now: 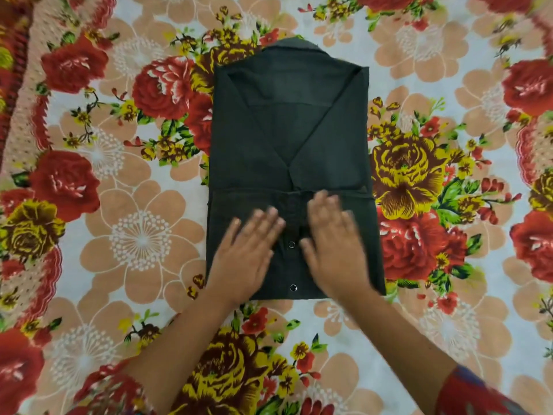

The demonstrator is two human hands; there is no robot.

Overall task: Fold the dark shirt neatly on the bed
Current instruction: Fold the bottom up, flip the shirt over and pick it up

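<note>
On the floral bedsheet [119, 205] — dark shirt [287, 139], both hands flat, unclenched: left hand [248, 250], right hand [332, 244].

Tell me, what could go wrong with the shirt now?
Both hands, left hand and right hand, lie flat on the dark shirt's folded-up bottom part and look blurred, so probably moving. Pushing unevenly might bunch that flap or skew its edge. The sleeves folded in on top could slide open too.
</note>
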